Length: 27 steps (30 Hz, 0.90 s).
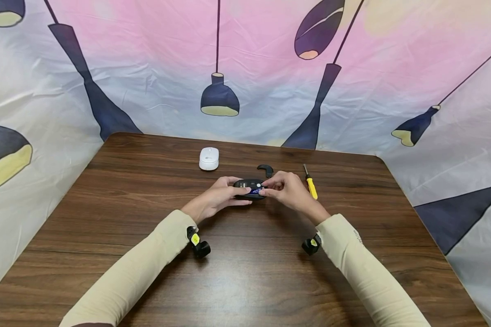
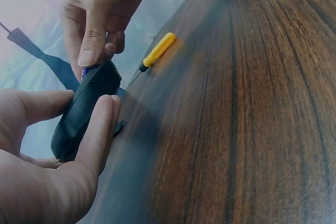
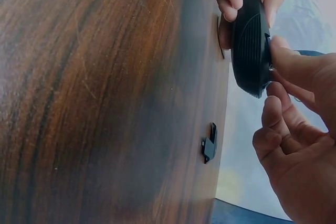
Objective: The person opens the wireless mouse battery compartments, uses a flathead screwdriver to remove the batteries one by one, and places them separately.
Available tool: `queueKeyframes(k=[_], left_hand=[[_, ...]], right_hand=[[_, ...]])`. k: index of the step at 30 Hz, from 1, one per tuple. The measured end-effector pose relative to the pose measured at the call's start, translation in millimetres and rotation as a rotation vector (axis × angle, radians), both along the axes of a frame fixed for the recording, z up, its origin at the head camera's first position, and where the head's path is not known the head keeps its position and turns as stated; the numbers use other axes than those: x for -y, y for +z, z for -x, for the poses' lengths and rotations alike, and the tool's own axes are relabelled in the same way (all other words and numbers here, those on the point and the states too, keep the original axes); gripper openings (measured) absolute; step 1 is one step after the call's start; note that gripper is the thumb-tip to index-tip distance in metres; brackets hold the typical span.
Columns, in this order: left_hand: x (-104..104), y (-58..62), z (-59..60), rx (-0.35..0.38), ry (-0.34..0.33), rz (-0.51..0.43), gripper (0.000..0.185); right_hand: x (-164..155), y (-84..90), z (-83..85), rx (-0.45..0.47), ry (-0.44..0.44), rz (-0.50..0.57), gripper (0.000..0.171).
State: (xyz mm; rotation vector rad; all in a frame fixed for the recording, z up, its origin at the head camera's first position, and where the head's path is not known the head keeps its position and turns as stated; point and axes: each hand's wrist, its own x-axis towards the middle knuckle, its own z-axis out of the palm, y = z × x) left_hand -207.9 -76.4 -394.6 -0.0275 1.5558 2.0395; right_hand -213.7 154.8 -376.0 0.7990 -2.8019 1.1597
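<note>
Black mouse (image 1: pixel 246 183), clamped in left grip (image 1: pixel 217 197); right grip (image 1: pixel 287 191) pinches its blue battery (image 1: pixel 255 191). Beyond it: black hooked piece (image 1: pixel 266 169); beyond, leftward: white mouse (image 1: pixel 209 158); rightward: yellow screwdriver (image 1: pixel 311 185).

Staged indoor workspace: lamp-print fabric backdrop (image 1: pixel 167 68) around wood-grain table (image 1: pixel 253 277).

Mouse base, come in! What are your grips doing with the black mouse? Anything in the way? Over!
Left grip holding black mouse. Right grip touching blue battery. Yellow screwdriver apart, not blocking.
</note>
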Motion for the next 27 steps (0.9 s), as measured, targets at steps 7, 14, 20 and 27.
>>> queueKeyframes(k=[7, 14, 20, 27], left_hand=[[0.1, 1.2, -1.0, -0.004, -0.01, -0.005, 0.057], [0.4, 0.6, -1.0, -0.004, -0.013, 0.0, 0.057], [-0.1, 0.0, -0.9, -0.005, -0.012, -0.003, 0.056], [0.6, -0.6, -1.1, -0.005, -0.012, 0.002, 0.057]], right_hand=[[0.8, -1.0, -0.4, -0.003, 0.002, 0.017, 0.013], [1.9, 0.1, -0.7, 0.004, 0.001, 0.014, 0.011], [0.9, 0.5, -0.5, 0.002, 0.0, 0.01, 0.01], [-1.3, 1.8, -1.7, 0.029, -0.017, 0.021, 0.009]])
